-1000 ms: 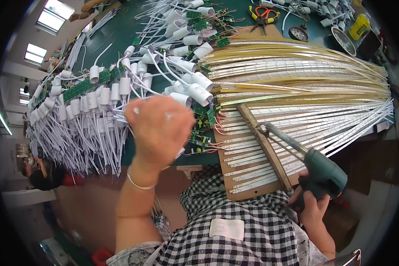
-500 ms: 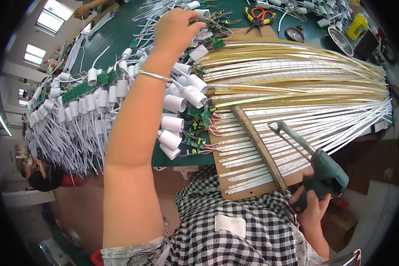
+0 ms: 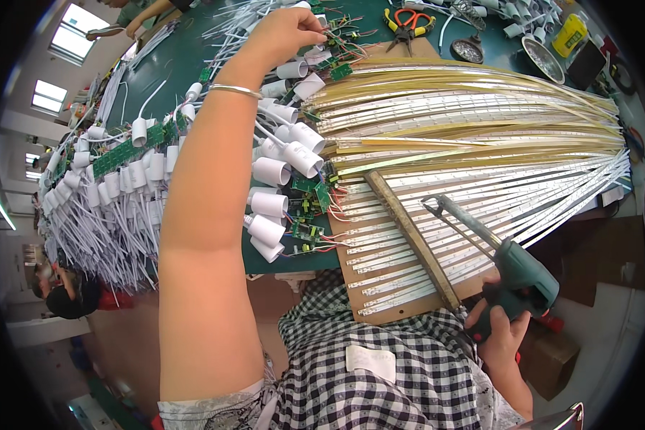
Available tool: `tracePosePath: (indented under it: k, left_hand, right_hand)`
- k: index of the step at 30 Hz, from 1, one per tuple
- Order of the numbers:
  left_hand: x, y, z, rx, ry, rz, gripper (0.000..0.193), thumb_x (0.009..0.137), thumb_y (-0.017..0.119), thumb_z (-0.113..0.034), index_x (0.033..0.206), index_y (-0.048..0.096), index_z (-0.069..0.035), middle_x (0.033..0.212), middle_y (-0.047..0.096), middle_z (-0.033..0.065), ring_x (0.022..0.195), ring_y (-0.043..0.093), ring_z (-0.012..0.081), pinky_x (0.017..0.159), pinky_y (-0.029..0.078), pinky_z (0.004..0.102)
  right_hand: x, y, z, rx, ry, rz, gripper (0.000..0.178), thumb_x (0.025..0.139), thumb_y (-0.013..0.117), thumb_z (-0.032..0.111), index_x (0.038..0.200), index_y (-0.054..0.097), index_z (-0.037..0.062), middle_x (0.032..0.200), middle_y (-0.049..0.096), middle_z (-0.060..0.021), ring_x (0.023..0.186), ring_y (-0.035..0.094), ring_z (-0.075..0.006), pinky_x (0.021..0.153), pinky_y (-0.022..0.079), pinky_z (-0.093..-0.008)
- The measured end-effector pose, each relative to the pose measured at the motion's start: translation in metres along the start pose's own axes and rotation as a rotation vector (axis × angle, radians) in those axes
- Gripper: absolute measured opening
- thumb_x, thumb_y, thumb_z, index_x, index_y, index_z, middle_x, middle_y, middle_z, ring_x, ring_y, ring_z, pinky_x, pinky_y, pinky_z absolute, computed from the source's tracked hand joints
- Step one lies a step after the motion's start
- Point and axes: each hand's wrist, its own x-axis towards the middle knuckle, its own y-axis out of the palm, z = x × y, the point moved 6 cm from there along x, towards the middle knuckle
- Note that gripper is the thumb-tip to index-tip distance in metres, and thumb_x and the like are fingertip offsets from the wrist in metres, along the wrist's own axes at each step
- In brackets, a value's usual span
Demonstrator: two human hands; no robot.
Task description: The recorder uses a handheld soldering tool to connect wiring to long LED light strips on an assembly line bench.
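My right hand grips a dark green soldering gun by its handle. The long metal barrel and tip of the gun hang above a fan of thin white and yellow LED strips on a brown board. My left hand reaches to the far end of a row of white lamp sockets and small green circuit boards. Its thumb and fingertips are pinched together by thin red wires; what they hold is too small to make out. Red wires run between the near circuit boards and strips.
A worn wooden bar lies across the strips. Pliers, a small round tin, a metal dish and a yellow bottle stand at the far side. More sockets with white cords heap up on the left. Other people are at work beyond.
My left hand's fingers have closed from a spread position to a pinch by the wires. The view has shifted slightly; the right hand keeps its hold on the soldering gun.
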Motion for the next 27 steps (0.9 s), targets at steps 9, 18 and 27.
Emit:
tracePosePath:
  k: [9,18,27]
  left_hand:
    - [-0.029,-0.099,0.038,-0.629,-0.022,-0.412,0.012,0.083,0.072,-0.009,0.088,0.060,-0.006,0.074,0.059,-0.0008,0.062,0.049,0.0068,0.056,0.039,0.0212]
    - [-0.168,-0.130,-0.124,0.169,0.636,-0.538,0.009,0.080,0.069,-0.004,0.082,0.061,-0.007,0.081,0.064,0.0033,0.071,0.056,0.0101,0.067,0.046,0.0245]
    - [-0.293,0.045,-0.095,0.328,0.413,-0.172,0.020,0.064,0.069,-0.004,0.082,0.067,-0.013,0.079,0.061,-0.0024,0.077,0.055,0.0186,0.077,0.037,0.0355]
  right_hand:
    - [-0.002,0.006,-0.004,0.033,0.018,-0.018,0.045,0.086,0.059,0.015,0.121,0.045,-0.0098,0.115,0.058,-0.0188,0.059,0.062,-0.0191,0.051,0.047,-0.0261]
    - [-0.001,0.017,-0.002,0.032,-0.011,0.004,0.046,0.083,0.056,0.010,0.123,0.043,-0.0086,0.116,0.057,-0.0194,0.059,0.061,-0.0194,0.051,0.048,-0.0275]
    - [-0.001,0.021,-0.004,0.038,0.073,0.116,0.047,0.082,0.052,0.002,0.127,0.041,-0.0059,0.120,0.054,-0.0199,0.064,0.062,-0.0210,0.058,0.052,-0.0307]
